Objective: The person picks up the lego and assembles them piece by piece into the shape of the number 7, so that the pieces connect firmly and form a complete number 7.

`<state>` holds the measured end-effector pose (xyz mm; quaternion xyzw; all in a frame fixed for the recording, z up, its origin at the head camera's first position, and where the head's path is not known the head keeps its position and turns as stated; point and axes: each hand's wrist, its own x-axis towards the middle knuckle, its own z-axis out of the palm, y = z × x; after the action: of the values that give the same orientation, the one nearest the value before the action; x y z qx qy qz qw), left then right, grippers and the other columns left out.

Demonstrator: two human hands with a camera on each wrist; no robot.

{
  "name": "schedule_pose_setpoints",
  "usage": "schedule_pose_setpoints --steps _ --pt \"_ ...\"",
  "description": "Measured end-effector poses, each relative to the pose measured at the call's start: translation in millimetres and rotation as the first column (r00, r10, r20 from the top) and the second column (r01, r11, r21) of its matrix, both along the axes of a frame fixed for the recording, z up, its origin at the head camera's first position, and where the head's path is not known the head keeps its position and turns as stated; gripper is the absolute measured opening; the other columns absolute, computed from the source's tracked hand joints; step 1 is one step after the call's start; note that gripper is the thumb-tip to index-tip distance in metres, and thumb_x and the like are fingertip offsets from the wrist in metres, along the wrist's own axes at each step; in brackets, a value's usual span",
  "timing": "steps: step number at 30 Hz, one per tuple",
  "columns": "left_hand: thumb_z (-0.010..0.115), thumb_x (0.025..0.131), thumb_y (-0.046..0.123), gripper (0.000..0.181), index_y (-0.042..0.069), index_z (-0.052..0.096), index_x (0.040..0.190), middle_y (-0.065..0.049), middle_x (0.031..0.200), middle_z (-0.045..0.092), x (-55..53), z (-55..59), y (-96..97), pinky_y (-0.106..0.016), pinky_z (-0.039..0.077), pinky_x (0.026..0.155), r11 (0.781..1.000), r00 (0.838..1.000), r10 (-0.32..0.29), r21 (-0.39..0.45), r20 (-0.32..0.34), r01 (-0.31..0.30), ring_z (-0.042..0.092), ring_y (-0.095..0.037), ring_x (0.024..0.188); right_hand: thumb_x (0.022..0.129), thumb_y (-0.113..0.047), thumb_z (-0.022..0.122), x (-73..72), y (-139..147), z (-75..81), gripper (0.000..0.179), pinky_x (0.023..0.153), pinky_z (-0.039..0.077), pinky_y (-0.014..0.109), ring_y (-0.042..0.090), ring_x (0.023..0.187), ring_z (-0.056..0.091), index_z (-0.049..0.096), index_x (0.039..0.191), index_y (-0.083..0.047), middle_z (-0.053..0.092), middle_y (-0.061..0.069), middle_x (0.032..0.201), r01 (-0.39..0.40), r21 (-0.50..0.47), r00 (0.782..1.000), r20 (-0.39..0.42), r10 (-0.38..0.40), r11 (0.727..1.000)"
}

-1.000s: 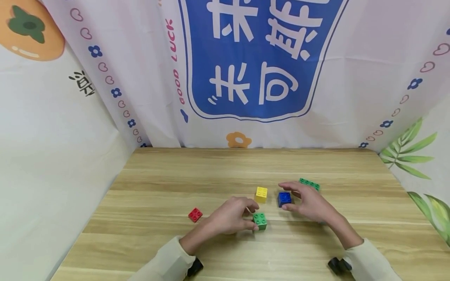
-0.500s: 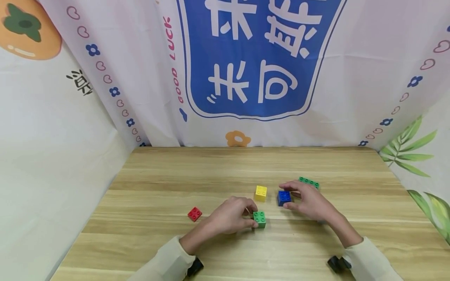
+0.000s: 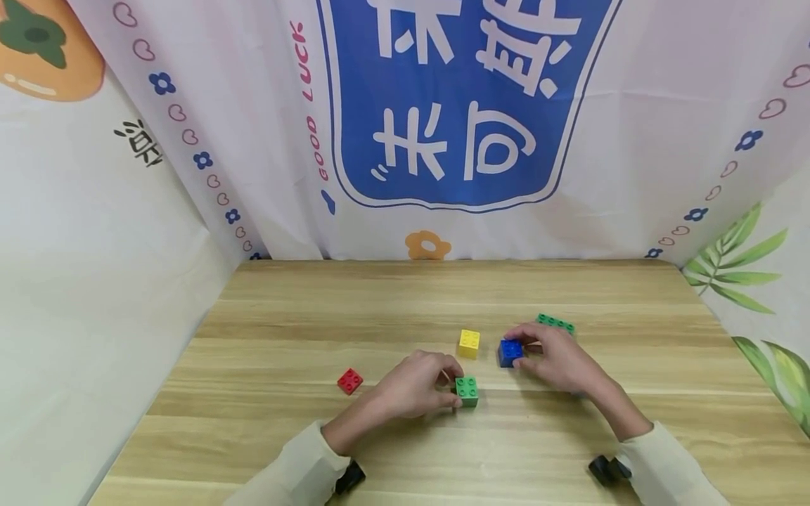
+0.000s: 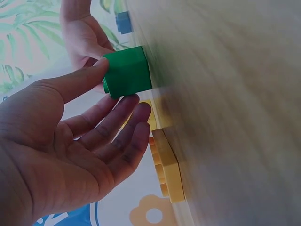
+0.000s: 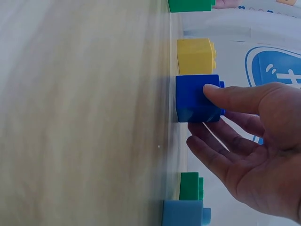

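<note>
My left hand [image 3: 418,385] pinches a green building block [image 3: 466,391] with two-by-two studs between thumb and fingertips. In the left wrist view, the thumb lies at the studded edge of the green block [image 4: 127,71] and the fingertips are at its other side. My right hand [image 3: 553,358] pinches a blue block [image 3: 510,353]. The right wrist view has the thumb on the near face of the blue block [image 5: 195,100], the other fingers beyond it. Both blocks stand studs up at the tabletop. A yellow block [image 3: 469,344] stands just behind, between the two hands.
A flat red brick [image 3: 350,381] lies left of the left hand. Behind the right hand is a long green brick [image 3: 555,323]. A light blue brick [image 5: 182,213] sits near the right forearm, mostly covered in the head view. A yellow long brick [image 4: 168,165] lies beyond the left fingers.
The right thumb and fingers have closed in on the blue block, and the left fingertips have come onto the green block. The blocks stay in place; the head view has tilted slightly.
</note>
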<state>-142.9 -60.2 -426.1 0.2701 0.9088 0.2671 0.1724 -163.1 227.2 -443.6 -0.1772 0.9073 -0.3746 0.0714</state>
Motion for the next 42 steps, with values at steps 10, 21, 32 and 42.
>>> schedule_pose_setpoints --steps 10,21,32,42 --pt "0.089 0.090 0.021 0.035 0.014 0.077 0.122 0.004 0.109 0.079 -0.8 0.1 -1.9 -0.021 0.057 0.087 1.000 1.000 0.007 0.004 0.005 -0.007 0.071 -0.007 0.098 0.096 -0.002 0.078 0.9 -1 3.1 0.036 0.104 0.060 0.054 0.037 0.122 0.070 0.071 0.130 -0.005 0.071 0.018 0.134 -0.001 -0.001 1.000 -0.004 0.001 1.000" --pt "0.088 0.091 0.021 0.033 0.013 0.077 0.121 0.002 0.106 0.079 -1.7 0.1 -6.1 -0.021 0.057 0.084 1.000 1.000 0.021 0.020 0.009 -0.022 0.070 -0.009 0.096 0.097 -0.007 0.079 5.9 -5 13.7 0.037 0.102 0.061 0.050 0.036 0.121 0.070 0.071 0.133 -0.005 0.071 0.018 0.135 -0.018 -0.050 1.000 -0.002 0.018 0.999" --pt "0.089 0.091 0.021 0.033 0.012 0.076 0.120 0.001 0.104 0.079 -5.5 -1.9 -10.9 -0.022 0.058 0.084 0.999 1.000 0.016 0.049 0.023 -0.017 0.071 -0.009 0.095 0.097 -0.011 0.080 13.8 -12 24.9 0.037 0.102 0.061 0.052 0.034 0.121 0.071 0.071 0.133 -0.008 0.071 0.015 0.136 -0.040 -0.133 0.999 -0.003 0.040 0.990" --pt "0.091 0.088 0.021 0.033 0.011 0.076 0.117 0.001 0.102 0.079 -7.5 -3.1 -13.6 -0.022 0.057 0.082 0.998 1.000 0.007 0.067 0.002 -0.008 0.069 -0.008 0.091 0.096 -0.013 0.082 16.3 -23 30.3 0.037 0.102 0.061 0.052 0.034 0.118 0.072 0.071 0.131 -0.010 0.072 0.014 0.132 -0.091 -0.243 0.996 -0.012 0.091 0.966"
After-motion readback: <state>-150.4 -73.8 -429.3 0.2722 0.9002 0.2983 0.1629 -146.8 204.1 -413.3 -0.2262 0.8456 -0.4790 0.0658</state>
